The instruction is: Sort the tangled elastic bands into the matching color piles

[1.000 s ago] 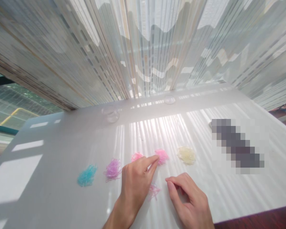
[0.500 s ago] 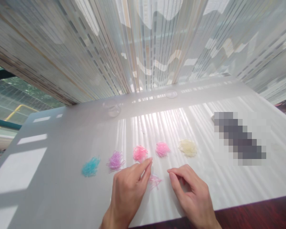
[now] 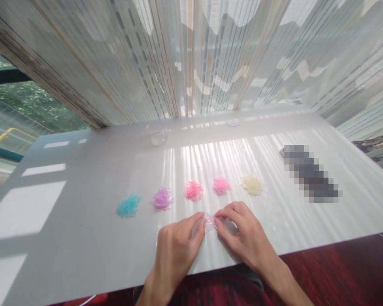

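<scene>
My left hand (image 3: 178, 244) and my right hand (image 3: 244, 229) face each other near the table's front, thumb and forefinger of each drawn into a pinch. Between the fingertips lies a small loose heap of light pink rubber bands (image 3: 210, 222), partly covered by the fingers. Whatever is pinched is too small to make out. Beyond the hands, thin loop-like bands lie sorted by colour in a row: a blue pile (image 3: 129, 205), a purple pile (image 3: 162, 199), a coral-pink pile (image 3: 193, 191), a pink pile (image 3: 221, 186) and a pale yellow pile (image 3: 252, 185).
A clear round container (image 3: 158, 137) and a clear flat disc (image 3: 232, 122) sit toward the back of the white table (image 3: 92, 238). At the right lies a dark, pixelated long object (image 3: 311, 174). Striped sheer curtains (image 3: 191, 55) hang along the far edge.
My hands have come closer together, their fingertips now meeting around the small pink heap. The left hand has drawn back from the coral-pink pile. The camera view has shifted slightly.
</scene>
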Available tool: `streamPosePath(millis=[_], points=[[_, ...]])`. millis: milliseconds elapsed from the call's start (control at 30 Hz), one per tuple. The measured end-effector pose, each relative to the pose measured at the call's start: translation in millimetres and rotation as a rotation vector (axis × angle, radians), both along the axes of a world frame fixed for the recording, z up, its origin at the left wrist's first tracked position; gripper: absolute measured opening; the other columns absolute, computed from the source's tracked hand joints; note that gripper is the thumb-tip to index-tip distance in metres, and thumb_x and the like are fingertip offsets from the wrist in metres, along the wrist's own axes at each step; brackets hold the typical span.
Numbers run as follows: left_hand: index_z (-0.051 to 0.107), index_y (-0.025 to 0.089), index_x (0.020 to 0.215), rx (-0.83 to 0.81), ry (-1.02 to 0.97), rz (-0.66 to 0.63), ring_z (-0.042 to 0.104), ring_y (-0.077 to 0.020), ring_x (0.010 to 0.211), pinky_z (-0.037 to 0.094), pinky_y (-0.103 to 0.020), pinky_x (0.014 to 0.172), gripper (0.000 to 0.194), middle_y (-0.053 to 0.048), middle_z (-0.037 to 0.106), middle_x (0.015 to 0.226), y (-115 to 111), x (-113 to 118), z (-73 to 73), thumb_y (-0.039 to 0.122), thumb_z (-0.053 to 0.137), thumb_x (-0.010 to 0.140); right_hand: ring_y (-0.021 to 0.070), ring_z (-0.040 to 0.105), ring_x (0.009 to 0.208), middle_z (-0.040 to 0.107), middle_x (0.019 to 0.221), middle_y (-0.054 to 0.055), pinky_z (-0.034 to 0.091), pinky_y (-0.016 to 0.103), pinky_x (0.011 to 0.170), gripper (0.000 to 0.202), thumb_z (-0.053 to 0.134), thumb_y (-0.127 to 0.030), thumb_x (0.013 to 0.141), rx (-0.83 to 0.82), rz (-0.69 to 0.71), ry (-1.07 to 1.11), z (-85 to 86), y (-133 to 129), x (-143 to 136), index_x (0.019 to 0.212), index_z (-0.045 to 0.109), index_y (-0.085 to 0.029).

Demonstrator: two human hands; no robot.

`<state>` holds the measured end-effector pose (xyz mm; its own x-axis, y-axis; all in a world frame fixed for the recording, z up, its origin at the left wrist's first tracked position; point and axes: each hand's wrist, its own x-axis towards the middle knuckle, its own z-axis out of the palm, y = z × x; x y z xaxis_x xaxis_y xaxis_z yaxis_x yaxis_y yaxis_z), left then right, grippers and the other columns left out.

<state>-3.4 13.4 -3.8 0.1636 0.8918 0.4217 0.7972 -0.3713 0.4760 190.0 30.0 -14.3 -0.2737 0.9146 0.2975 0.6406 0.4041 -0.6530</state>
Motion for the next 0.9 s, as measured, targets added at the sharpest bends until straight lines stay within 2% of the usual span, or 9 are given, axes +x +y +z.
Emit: streamPosePath(millis=[167,367,500,700,900], points=[[0.079,0.019,0.106,-0.045,0.004,-0.013,0.061,-0.0116,0.042,0.043,-0.024,0.046,0.031,0.0,0.077,0.066,6.4,5.3,1.8,0.033,0.052,0.105,0.0203,0.063,0.081,0.064,0.085,0.004,0.054,0.035,0.073,0.009,0.062,-0.017,0.097,-0.022,-0.001,0.043,3.3,0.4,1.2,0.092,0.068,-0.021],[0.079,0.021,0.101,-0.029,-0.063,-0.055,0.066,-0.0117,0.049,0.048,-0.024,0.054,0.024,0.001,0.082,0.081,9.0,8.3,-1.3,0.027,0.056,0.103,0.0187,0.065,0.082,0.066,0.087,0.003,0.054,0.031,0.072,0.009,0.063,-0.019,0.097,-0.088,-0.004,0.104,7.0,0.4,5.1,0.094,0.07,-0.024],[0.078,0.02,0.095,-0.019,-0.068,-0.07,0.062,-0.011,0.047,0.045,-0.024,0.052,0.023,0.002,0.08,0.074,9.5,6.1,0.4,0.025,0.057,0.102,0.0179,0.065,0.082,0.066,0.087,0.002,0.054,0.03,0.073,0.009,0.063,-0.019,0.097,-0.087,0.011,0.125,8.7,0.2,7.5,0.093,0.069,-0.024],[0.079,0.021,0.095,-0.129,-0.208,-0.067,0.046,-0.0076,0.041,0.037,-0.02,0.045,0.014,0.006,0.065,0.056,7.1,-0.2,3.8,0.023,0.065,0.096,0.0164,0.068,0.086,0.071,0.094,0.001,0.057,0.029,0.077,0.006,0.064,-0.022,0.099,-0.093,0.062,0.18,10.6,1.7,11.1,0.103,0.066,-0.025],[0.08,0.021,0.092,-0.09,-0.189,0.005,0.035,-0.0073,0.043,0.033,-0.019,0.045,0.013,0.009,0.044,0.051,1.3,-15.3,3.0,0.025,0.067,0.095,0.02,0.068,0.088,0.068,0.095,0.005,0.059,0.033,0.077,0.013,0.066,-0.023,0.097,-0.001,0.067,0.083,1.4,3.6,7.2,0.11,0.068,-0.023]])
